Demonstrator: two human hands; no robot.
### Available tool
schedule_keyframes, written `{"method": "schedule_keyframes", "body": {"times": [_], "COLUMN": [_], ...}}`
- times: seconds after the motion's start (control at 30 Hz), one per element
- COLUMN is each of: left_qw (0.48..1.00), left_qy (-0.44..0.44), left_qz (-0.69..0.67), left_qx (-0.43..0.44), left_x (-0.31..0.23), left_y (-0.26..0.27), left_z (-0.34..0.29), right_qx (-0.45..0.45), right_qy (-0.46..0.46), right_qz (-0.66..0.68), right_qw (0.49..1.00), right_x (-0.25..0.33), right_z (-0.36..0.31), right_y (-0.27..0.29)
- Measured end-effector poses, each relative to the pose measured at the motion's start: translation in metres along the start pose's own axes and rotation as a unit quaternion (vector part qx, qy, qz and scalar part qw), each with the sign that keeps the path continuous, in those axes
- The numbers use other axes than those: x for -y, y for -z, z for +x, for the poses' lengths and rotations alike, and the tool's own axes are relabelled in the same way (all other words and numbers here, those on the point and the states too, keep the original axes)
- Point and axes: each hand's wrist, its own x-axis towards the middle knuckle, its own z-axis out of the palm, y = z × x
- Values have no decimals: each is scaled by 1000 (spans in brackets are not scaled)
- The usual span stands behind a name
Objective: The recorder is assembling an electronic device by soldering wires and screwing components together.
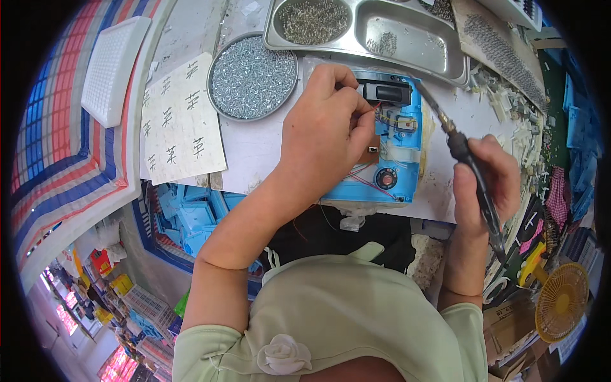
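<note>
Paper [180, 130] of repeated handwritten characters [193, 100], left hand [323, 124] in pinch on wire [375, 110], right hand [503, 178] around soldering iron [459, 148]

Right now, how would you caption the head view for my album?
Left hand over an open blue casing, right hand holding a black-handled tool, near a round dish of metal pieces.

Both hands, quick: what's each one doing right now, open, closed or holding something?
Left hand: pinched closed over the blue casing; whether it grips a wire cannot be told.
Right hand: closed, holding a soldering iron.
</note>
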Motion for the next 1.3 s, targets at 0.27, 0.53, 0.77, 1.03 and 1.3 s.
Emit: {"method": "schedule_keyframes", "body": {"times": [0.27, 0.53, 0.77, 1.03, 1.3], "left_qw": [1000, 1000, 1000, 1000, 1000], "left_qy": [-1, -13, -9, -7, -10], "left_qz": [16, 13, 4, 1, 1], "left_qx": [8, -12, 10, 10, 1], "left_x": [2, 4, 4, 4, 5], "left_y": [-1, -1, 1, 0, -1], "left_z": [1, 0, -1, 0, 1], "right_qx": [57, 83, 83, 84, 83], "right_qy": [90, 90, 87, 90, 91], "right_qz": [-47, -63, -65, -58, -69], "right_qw": [993, 991, 991, 991, 990], "right_x": [-9, -10, -9, -12, -13], "right_z": [-2, 1, 2, 1, 3], "right_y": [0, -3, -4, -5, -8]}}
